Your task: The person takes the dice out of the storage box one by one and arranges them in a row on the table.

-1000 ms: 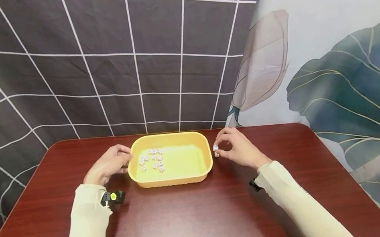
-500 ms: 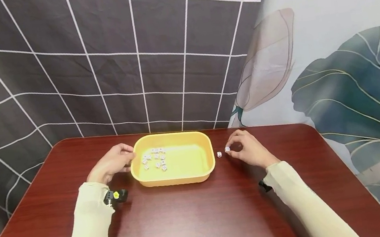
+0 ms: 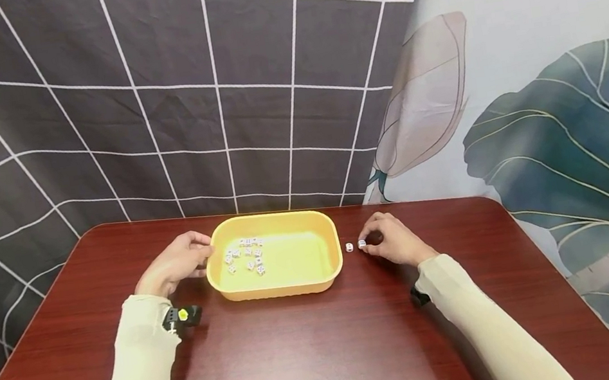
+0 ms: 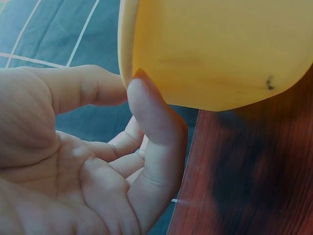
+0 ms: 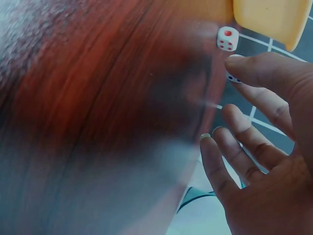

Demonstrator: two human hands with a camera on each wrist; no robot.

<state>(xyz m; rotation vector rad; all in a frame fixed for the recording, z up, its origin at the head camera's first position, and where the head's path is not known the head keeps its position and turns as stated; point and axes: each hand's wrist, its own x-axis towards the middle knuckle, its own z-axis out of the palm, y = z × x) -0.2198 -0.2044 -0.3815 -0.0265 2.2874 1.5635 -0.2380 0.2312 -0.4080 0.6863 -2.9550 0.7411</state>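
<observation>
At the left end of a yellow plastic tray (image 3: 277,290), my left hand (image 3: 175,264) pinches the rim between thumb and a finger (image 4: 156,115). Several white dice (image 3: 260,270) lie inside, gathered in the tray's left half. Just beyond the tray's right end, one die (image 3: 349,247) sits on the table, a red dot on its top face in the right wrist view. Beside it, my right hand (image 3: 396,242) pinches a second die (image 3: 361,244) low over the table. In the right wrist view the thumb covers most of that die, and the other fingers are spread.
The red-brown wooden table (image 3: 293,360) reaches forward to a dark cloth (image 3: 172,124) with white grid lines. A pale cloth (image 3: 496,59) with leaf prints hangs along the right side. Each wrist wears a black strap.
My right hand has moved right, away from the tray and the first die, then lowered its die to the table beside that one. The left hand stays at the tray.
</observation>
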